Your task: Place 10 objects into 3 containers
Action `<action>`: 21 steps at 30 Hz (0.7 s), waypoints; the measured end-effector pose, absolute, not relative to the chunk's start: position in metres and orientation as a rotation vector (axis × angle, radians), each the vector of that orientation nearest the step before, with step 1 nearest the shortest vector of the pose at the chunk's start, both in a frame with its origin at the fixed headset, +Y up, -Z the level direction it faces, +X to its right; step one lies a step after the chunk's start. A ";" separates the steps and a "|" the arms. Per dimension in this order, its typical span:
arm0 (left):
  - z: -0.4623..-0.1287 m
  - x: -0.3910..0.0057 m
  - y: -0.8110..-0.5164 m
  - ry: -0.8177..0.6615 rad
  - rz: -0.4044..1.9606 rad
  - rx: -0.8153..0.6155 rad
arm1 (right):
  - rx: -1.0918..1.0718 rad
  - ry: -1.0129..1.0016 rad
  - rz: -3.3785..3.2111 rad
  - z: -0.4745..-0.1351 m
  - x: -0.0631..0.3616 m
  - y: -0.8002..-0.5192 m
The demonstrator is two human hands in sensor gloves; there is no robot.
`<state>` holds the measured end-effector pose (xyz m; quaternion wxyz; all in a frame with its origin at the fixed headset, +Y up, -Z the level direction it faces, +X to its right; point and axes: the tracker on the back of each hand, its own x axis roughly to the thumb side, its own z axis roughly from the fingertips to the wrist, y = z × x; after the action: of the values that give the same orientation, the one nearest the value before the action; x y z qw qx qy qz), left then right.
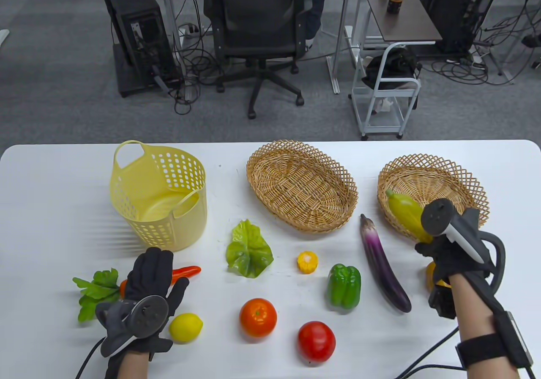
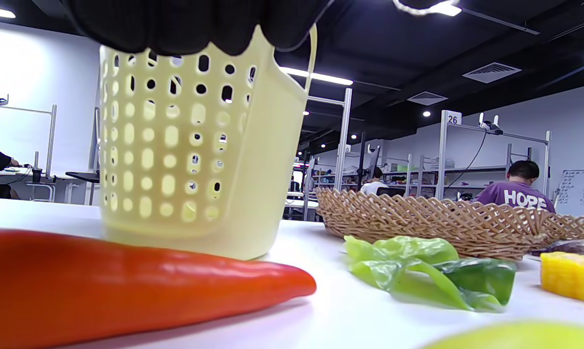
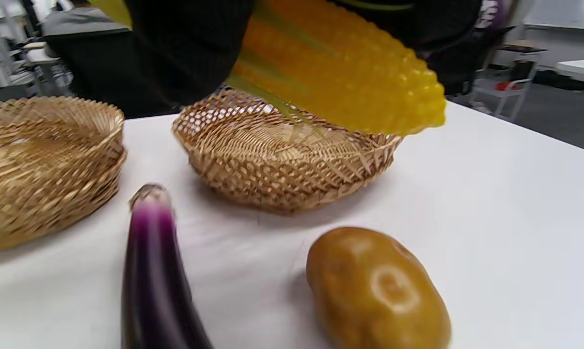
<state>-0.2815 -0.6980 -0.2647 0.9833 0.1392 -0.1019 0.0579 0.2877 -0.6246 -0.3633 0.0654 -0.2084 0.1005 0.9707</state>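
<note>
My right hand (image 1: 427, 243) grips a yellow corn cob (image 1: 405, 210) and holds it tilted over the near rim of the round wicker basket (image 1: 465, 176). In the right wrist view the cob (image 3: 340, 77) hangs above that basket (image 3: 282, 165). My left hand (image 1: 150, 275) lies flat with fingers extended over an orange-red carrot (image 1: 187, 272), holding nothing. The carrot (image 2: 127, 286) lies in front of the yellow plastic basket (image 2: 195, 145). That basket (image 1: 186, 226) and the oval wicker basket (image 1: 253, 163) show nothing inside.
On the table lie a lettuce leaf (image 1: 248, 250), small corn piece (image 1: 307, 262), green pepper (image 1: 344, 286), eggplant (image 1: 382, 262), orange tomato (image 1: 258, 317), red tomato (image 1: 316, 341), lemon (image 1: 185, 327), leafy greens (image 1: 97, 292) and a potato (image 3: 376, 291) under my right wrist.
</note>
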 end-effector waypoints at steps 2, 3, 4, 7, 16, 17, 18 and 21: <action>-0.264 -0.282 -0.698 -0.202 0.112 0.285 | -0.742 0.287 2.870 -0.382 0.292 -0.627; -0.264 -0.282 -0.698 -0.201 0.109 0.286 | -0.790 0.304 2.856 -0.389 0.294 -0.630; -0.264 -0.282 -0.698 -0.200 0.104 0.288 | -0.851 0.335 2.838 -0.398 0.296 -0.634; -0.264 -0.282 -0.697 -0.197 0.096 0.291 | -0.945 0.376 2.827 -0.417 0.299 -0.650; -0.265 -0.284 -0.699 -0.196 0.094 0.270 | -1.047 0.462 2.797 -0.449 0.302 -0.691; -0.265 -0.284 -0.699 -0.193 0.094 0.268 | -1.044 0.465 2.795 -0.450 0.302 -0.693; -0.266 -0.285 -0.700 -0.189 0.092 0.258 | -1.030 0.448 2.791 -0.451 0.301 -0.694; -0.268 -0.287 -0.702 -0.187 0.089 0.251 | -1.011 0.404 2.794 -0.450 0.300 -0.695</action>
<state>-0.2873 -0.7021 -0.2676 0.9868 0.1247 -0.0929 0.0444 0.3003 -0.6954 -0.4503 0.0715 -0.3362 0.1344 0.9294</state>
